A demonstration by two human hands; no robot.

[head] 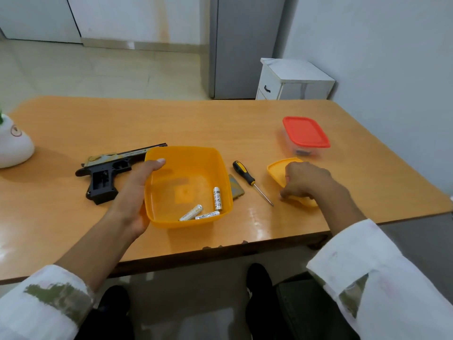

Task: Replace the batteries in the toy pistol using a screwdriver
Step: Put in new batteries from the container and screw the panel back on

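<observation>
Far left of the orange tub (188,153), a white vase (14,146) sits at the table's (220,119) left edge. The toy pistol (107,173) lies on its side just left of the tub, muzzle at the tub's far-left corner and grip pointing toward the near edge. The left hand (137,192) grips the tub's left wall, thumb over the rim. Three batteries (217,198) lie in the tub's near-right corner. The tub's near wall is close to the table's front edge; the widest open tabletop lies beyond it.

Right of the tub come a small battery cover (236,190) touching its wall, a screwdriver (247,176), then the orange lid (277,170), pinched at its near edge by the curled right hand (308,182). Farther right, beyond the lid, stands a red-lidded container (306,132).

The print on the batteries and the pistol slide is too small to read.
</observation>
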